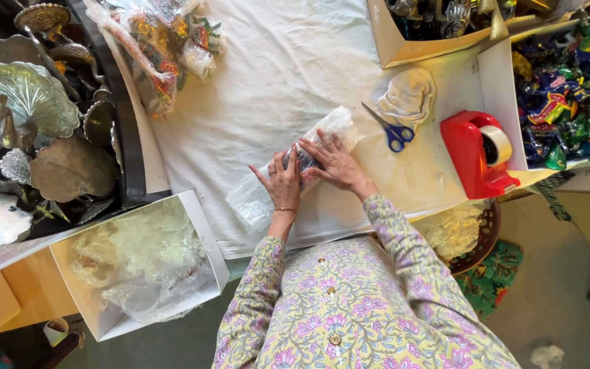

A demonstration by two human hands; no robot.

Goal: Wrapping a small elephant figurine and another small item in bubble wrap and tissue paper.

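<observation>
Right now both hands press flat on a bubble-wrap bundle (pixel 293 174) lying slantwise near the middle of the table (pixel 274 75), which is covered by a white cloth. Something dark shows through the wrap under the fingertips; what it is cannot be told. The left hand (pixel 283 183) lies with its fingers (pixel 280 167) spread and nearly straight, palm down on the lower part of the bundle, gripping nothing. The right hand (pixel 334 162) lies just beside it at its 2 o'clock, fingers (pixel 312 152) also stretched out flat across the wrap, the two hands touching or almost touching at the fingertips.

From the bundle, blue-handled scissors (pixel 390 130) lie near at 2 o'clock, with a crumpled cream cloth (pixel 408 96) just beyond them. A red tape dispenser (pixel 479 154) stands at 3 o'clock, against a white box of bright foil-coloured figures (pixel 568 96). At 1 o'clock sits a cardboard box (pixel 394 41) holding metal pieces. At 11 o'clock lie plastic-bagged colourful items (pixel 162 48). At 9 o'clock a dark tray (pixel 128 143) carries brass peacock ornaments (pixel 29 96). At 7 o'clock an open white box (pixel 203 232) holds more bubble wrap.
</observation>
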